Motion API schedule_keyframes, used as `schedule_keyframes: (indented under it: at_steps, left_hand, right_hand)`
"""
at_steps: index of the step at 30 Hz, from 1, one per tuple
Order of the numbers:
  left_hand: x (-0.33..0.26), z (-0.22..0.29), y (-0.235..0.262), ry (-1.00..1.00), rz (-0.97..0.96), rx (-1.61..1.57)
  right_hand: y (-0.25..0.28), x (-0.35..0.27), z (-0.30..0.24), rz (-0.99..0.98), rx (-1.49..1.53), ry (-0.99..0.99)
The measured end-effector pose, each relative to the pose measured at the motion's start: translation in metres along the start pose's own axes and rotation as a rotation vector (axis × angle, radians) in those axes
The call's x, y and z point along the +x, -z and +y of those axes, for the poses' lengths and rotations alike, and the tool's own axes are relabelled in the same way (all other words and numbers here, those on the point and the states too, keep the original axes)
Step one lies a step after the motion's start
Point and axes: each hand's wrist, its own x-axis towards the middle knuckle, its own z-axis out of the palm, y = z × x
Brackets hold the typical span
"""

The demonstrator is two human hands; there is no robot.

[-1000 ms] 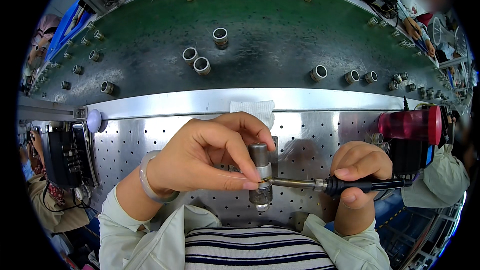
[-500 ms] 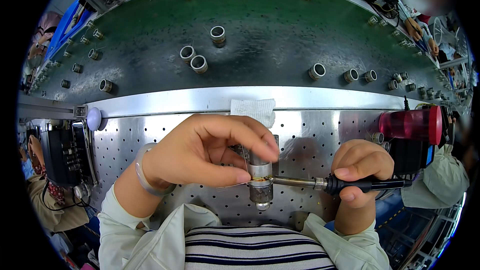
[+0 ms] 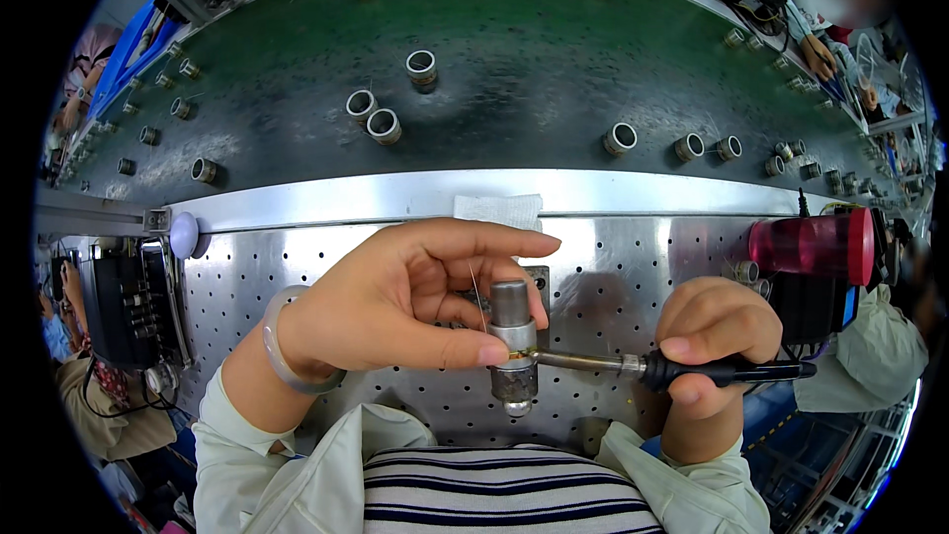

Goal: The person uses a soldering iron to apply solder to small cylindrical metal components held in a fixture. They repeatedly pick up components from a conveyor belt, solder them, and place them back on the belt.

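My right hand (image 3: pixel 720 331) is closed round the black handle of a soldering iron (image 3: pixel 593 363). The iron's tip touches the side of a metal sleeve (image 3: pixel 514 338), at a yellowish band. This sleeve sits on an upright metal post (image 3: pixel 511 304) with a rounded lower end. My left hand (image 3: pixel 425 302) is around the sleeve from the left: its thumb presses the near side, and some fingers bend behind the post. Its index finger stretches out above the post. A thin wire (image 3: pixel 476 287) rises between thumb and fingers.
A green belt (image 3: pixel 514 30) beyond the perforated metal bench (image 3: pixel 326 237) carries several metal sleeves (image 3: pixel 384 127). A folded white cloth (image 3: pixel 497 209) lies at the bench's far edge. A pink container (image 3: pixel 811 246) stands right, a black device (image 3: pixel 124 307) left. Other people work at both sides.
My left index finger has straightened and lifted off, uncovering the post's top. The wire end left of my thumb no longer shows. Sleeves on the belt have shifted slightly left; the iron stays in place.
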Motion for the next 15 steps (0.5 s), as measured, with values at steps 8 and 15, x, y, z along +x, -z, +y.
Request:
schedule_keyframes:
  at_steps: [8,15]
  left_hand:
    - [0.003,-0.007,0.013,-0.006,-0.081,-0.108]
    - [0.005,-0.005,0.01,0.076,-0.024,-0.106]
  right_hand:
    - [0.006,-0.008,0.005,0.117,0.148,-0.002]
    - [-0.003,-0.008,0.005,0.142,0.201,-0.073]
